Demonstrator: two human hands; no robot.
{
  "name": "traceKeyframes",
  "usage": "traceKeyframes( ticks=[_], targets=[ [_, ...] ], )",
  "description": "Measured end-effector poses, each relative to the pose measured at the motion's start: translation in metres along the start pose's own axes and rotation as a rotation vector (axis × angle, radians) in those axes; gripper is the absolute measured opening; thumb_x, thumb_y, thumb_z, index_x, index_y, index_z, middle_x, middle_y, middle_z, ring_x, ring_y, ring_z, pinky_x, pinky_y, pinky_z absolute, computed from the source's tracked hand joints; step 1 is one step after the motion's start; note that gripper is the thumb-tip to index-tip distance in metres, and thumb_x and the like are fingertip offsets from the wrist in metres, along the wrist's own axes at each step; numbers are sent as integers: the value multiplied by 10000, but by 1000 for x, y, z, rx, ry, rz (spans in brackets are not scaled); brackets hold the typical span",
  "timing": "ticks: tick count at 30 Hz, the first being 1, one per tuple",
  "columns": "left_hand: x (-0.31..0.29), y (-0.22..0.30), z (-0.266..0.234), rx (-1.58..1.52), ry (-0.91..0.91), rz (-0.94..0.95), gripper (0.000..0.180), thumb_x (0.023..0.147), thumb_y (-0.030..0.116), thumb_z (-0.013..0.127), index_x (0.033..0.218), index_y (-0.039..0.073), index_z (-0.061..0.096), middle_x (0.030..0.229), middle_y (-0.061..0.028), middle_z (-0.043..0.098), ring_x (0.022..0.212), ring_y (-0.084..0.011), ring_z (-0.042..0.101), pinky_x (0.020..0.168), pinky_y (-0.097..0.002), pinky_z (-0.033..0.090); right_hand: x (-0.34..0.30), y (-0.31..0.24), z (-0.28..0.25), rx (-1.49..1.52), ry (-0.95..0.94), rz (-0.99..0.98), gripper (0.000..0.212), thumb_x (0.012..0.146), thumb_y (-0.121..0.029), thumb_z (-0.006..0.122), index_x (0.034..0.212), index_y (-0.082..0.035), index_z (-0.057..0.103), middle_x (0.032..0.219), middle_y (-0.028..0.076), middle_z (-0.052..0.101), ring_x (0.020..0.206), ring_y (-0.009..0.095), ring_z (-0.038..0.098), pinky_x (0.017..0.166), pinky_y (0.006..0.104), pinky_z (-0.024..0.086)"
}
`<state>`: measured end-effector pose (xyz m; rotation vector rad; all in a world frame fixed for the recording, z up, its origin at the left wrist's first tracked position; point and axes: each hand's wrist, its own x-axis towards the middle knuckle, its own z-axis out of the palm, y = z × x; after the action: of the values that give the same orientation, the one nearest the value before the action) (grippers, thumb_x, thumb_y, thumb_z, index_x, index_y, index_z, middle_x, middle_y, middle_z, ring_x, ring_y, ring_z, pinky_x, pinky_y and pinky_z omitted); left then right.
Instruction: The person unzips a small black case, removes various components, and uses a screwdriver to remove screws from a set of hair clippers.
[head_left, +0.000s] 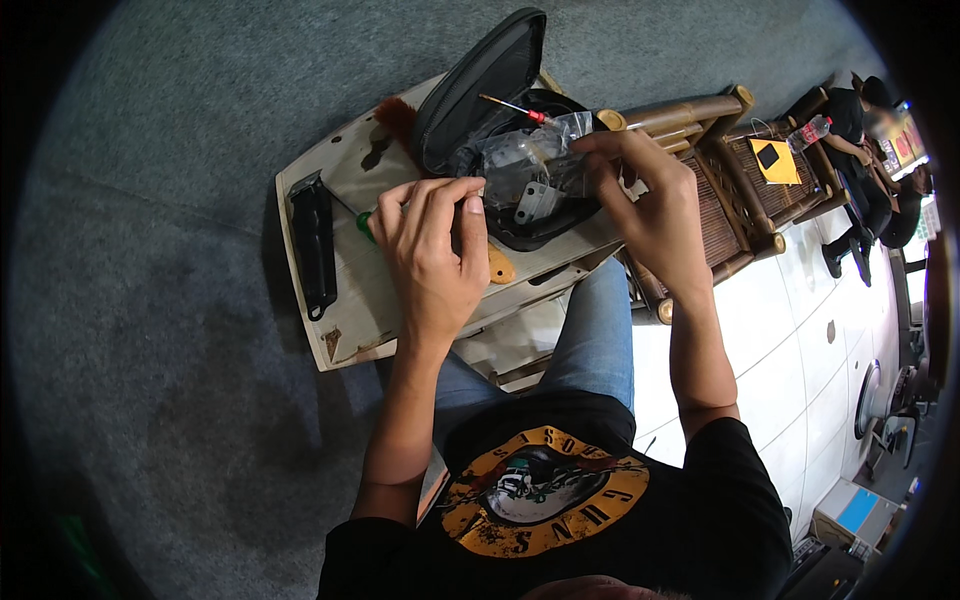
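Note:
A clear plastic bag (507, 165) with small parts spans the space between my hands, over an unzipped black case (535, 240). My left hand (435, 240) is closed, thumb and forefinger together at the bag's left edge. On the other side, my right hand (655, 200) pinches near the bag's upper right edge; its fingertips are partly hidden. A metal clipper blade (538, 202) shows at the lower part of the bag; whether it lies inside or behind cannot be made out. A screwdriver with a red handle (537, 116) rests across the case.
The case's lid (485, 85) stands raised. On the pale wooden table (345, 280) lie a black hair clipper (314, 245), a green-handled tool (364, 226), a reddish-brown brush (397, 118) and a yellow-orange piece (501, 266). A bamboo chair (705, 205) adjoins at right; people sit beyond.

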<state>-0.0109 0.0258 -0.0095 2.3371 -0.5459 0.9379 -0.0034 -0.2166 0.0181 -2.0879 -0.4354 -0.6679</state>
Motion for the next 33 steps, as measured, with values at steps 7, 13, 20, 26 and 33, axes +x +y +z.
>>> traceKeyframes(
  ticks=[7,13,20,26,33],
  targets=[
    [0,1,1,85,-63,5,166,1077,148,673,1182,121,799,1175,9,804,1181,-249,641,1056,-445,410,2,5,5,-128,-158,-140,206,947,-26,745,1139,-32,819,934,107,743,864,267,687,800,404,555],
    [-1,2,1,94,-78,0,163,1075,157,674,1171,128,802,1164,5,799,1195,-256,627,1064,-448,401,3,1,8,-189,-194,-179,205,937,-27,738,1123,-30,823,935,104,744,897,278,666,849,418,518],
    [-1,2,0,92,-89,19,158,1074,178,680,1163,129,801,1165,3,789,1198,-264,621,1066,-455,393,1,-1,9,-296,-248,-269,258,936,-94,784,1191,-63,811,1004,92,690,957,264,650,859,410,509],
    [0,2,0,93,-89,12,145,1071,180,686,1149,132,798,1165,6,785,1193,-265,621,1064,-453,394,14,-5,1,-175,-355,-233,259,905,-40,828,1150,-49,745,1047,103,705,1050,315,704,895,450,567],
    [1,3,-1,86,-85,8,127,1059,169,701,1132,131,797,1154,14,786,1179,-259,625,1054,-443,396,23,-3,-18,86,-462,-191,182,917,14,797,1069,-9,700,1056,119,729,981,346,751,827,430,605]
  ],
)
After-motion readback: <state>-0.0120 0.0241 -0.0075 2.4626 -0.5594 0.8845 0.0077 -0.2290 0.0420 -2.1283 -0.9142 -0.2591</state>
